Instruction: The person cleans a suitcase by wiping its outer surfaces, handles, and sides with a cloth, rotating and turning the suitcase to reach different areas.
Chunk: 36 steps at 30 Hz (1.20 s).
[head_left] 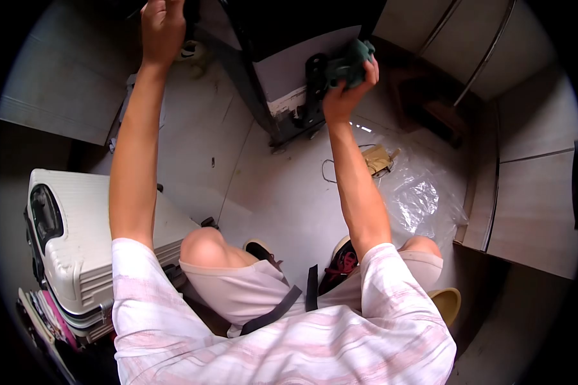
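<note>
My right hand (352,90) is closed round a crumpled dark green cloth (351,63), close to the lower side of a large dark appliance or cabinet (295,64). Raised at the top edge of the view, my left hand (163,25) has its fingers curled; what it holds, if anything, cannot be made out. Below the dark body is a black wheeled base (286,136), just left of my right forearm.
A white suitcase (77,237) lies at the left. On the floor at the right are clear plastic sheeting (417,199) and a tan item with a cord (379,159). Cardboard panels (533,173) stand at the far right. A yellow container (448,305) sits behind my right knee.
</note>
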Available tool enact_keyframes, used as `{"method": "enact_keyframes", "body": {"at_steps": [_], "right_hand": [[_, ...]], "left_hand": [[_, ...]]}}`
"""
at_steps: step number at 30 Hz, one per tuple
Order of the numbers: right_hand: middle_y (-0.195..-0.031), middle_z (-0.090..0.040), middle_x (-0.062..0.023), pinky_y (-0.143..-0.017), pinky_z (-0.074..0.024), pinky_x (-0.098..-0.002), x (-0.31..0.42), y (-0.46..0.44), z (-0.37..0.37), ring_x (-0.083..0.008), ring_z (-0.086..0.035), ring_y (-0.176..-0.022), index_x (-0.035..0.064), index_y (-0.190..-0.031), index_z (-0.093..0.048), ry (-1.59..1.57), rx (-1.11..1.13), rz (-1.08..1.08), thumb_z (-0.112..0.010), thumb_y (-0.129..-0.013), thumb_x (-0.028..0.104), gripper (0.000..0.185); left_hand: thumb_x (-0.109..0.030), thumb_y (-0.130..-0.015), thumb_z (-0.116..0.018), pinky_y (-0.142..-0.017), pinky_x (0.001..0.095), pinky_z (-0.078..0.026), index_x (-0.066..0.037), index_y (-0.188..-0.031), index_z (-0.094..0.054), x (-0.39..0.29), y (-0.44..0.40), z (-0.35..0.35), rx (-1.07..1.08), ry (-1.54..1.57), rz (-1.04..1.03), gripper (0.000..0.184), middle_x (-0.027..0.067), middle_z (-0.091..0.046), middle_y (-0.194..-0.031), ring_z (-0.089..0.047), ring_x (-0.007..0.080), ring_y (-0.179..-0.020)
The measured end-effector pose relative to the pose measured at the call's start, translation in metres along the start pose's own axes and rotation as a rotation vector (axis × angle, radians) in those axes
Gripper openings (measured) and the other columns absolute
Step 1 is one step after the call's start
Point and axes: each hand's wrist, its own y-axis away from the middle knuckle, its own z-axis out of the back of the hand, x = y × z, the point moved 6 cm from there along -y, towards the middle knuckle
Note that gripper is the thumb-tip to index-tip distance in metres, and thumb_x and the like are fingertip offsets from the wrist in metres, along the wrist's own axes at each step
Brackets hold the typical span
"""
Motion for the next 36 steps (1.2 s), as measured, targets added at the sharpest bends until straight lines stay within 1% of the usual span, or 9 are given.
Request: {"method": "enact_keyframes", "body": {"at_steps": [6, 8, 14, 18, 24, 28, 31, 33, 36], "right_hand": [[-0.127, -0.05, -0.0181, -0.104, -0.0391, -0.0418, -0.027, 0.047, 0.037, -0.0331, -0.052, -0.115, 0.0035, -0.119, -0.05, 0.3, 0.11, -0.339, -0.054, -0.078, 0.0, 0.042], [-0.116, -0.053, -0.0129, -0.094, -0.0459, -0.0356, -0.016, 0.024, 0.058, -0.0245, -0.056, -0.103, 0.0033, -0.117, -0.052, 0.132, -0.321, -0.678, -0.053, -0.081, 0.003, 0.036], [-0.111, -0.053, -0.0099, -0.094, -0.0433, -0.0394, 0.131, -0.108, -0.028, -0.0231, -0.053, -0.105, 0.0065, -0.115, -0.054, -0.01, -0.114, 0.333, -0.066, -0.083, 0.018, 0.036], [-0.127, -0.039, -0.0172, -0.102, -0.038, -0.056, 0.125, -0.043, -0.082, -0.0422, -0.045, -0.116, 0.0164, -0.111, -0.058, 0.028, 0.13, 0.445, -0.073, -0.078, 0.03, 0.039], [-0.124, -0.038, -0.0135, -0.104, -0.0408, -0.0534, 0.059, 0.17, -0.043, -0.0455, -0.037, -0.127, 0.0224, -0.101, -0.068, 0.228, 0.317, 0.061, -0.079, -0.06, 0.006, 0.046], [-0.132, -0.04, -0.0202, -0.105, -0.0356, -0.0534, 0.017, 0.289, 0.008, -0.0458, -0.037, -0.127, 0.0106, -0.118, -0.057, 0.327, 0.452, -0.656, -0.072, -0.066, 0.001, 0.055], [-0.125, -0.049, -0.0183, -0.102, -0.0404, -0.0471, 0.026, 0.3, 0.043, -0.0373, -0.047, -0.121, 0.0075, -0.125, -0.051, 0.395, 0.301, -0.919, -0.063, -0.076, 0.002, 0.051], [-0.12, -0.053, -0.0136, -0.095, -0.046, -0.0401, 0.041, 0.287, 0.082, -0.0275, -0.054, -0.113, 0.0055, -0.126, -0.049, 0.233, -0.408, -1.398, -0.052, -0.082, 0.005, 0.045], [-0.121, -0.051, -0.011, -0.092, -0.0485, -0.0356, 0.044, 0.192, 0.084, -0.0231, -0.056, -0.107, 0.0065, -0.129, -0.046, -0.296, -0.708, -1.186, -0.048, -0.083, 0.008, 0.046]], "left_hand": [[-0.021, -0.102, -0.049, -0.105, 0.0346, -0.041, -0.002, -0.111, -0.063, -0.002, -0.002, 0.002, 0.042, 0.028, -0.047, 0.026, 0.0141, -0.066, -0.123, -0.058, 0.024, -0.12], [-0.021, -0.102, -0.049, -0.105, 0.0345, -0.04, -0.002, -0.112, -0.063, -0.005, -0.001, 0.001, 0.027, 0.022, -0.033, 0.026, 0.0143, -0.066, -0.123, -0.058, 0.0239, -0.12], [-0.02, -0.102, -0.047, -0.105, 0.034, -0.04, 0.0, -0.111, -0.063, 0.001, 0.001, -0.002, -0.011, 0.044, -0.065, 0.027, 0.0137, -0.067, -0.12, -0.059, 0.0231, -0.118], [-0.019, -0.103, -0.044, -0.105, 0.0336, -0.04, 0.002, -0.11, -0.063, 0.004, 0.001, -0.001, -0.042, 0.085, -0.056, 0.028, 0.0134, -0.067, -0.119, -0.059, 0.0225, -0.118], [-0.015, -0.103, -0.042, -0.105, 0.033, -0.04, 0.002, -0.109, -0.062, 0.005, 0.005, 0.0, -0.036, 0.032, -0.048, 0.028, 0.0132, -0.068, -0.117, -0.06, 0.0229, -0.116], [-0.012, -0.1, -0.044, -0.106, 0.0347, -0.038, 0.001, -0.112, -0.062, 0.011, 0.004, 0.002, -0.032, 0.005, -0.089, 0.025, 0.0129, -0.067, -0.118, -0.058, 0.0252, -0.117], [-0.012, -0.098, -0.047, -0.104, 0.0323, -0.039, -0.003, -0.118, -0.064, 0.031, 0.009, 0.005, -0.015, -0.018, 0.015, 0.027, 0.0093, -0.066, -0.121, -0.058, 0.0231, -0.117], [-0.017, -0.101, -0.046, -0.101, 0.0277, -0.041, -0.004, -0.118, -0.065, 0.045, 0.008, 0.007, -0.06, -0.021, 0.086, 0.029, 0.0066, -0.066, -0.122, -0.061, 0.0194, -0.114], [-0.014, -0.103, -0.036, -0.103, 0.0284, -0.041, -0.003, -0.116, -0.067, 0.017, 0.005, 0.0, -0.049, -0.091, -0.047, 0.036, 0.0079, -0.067, -0.121, -0.061, 0.0193, -0.115]]}}
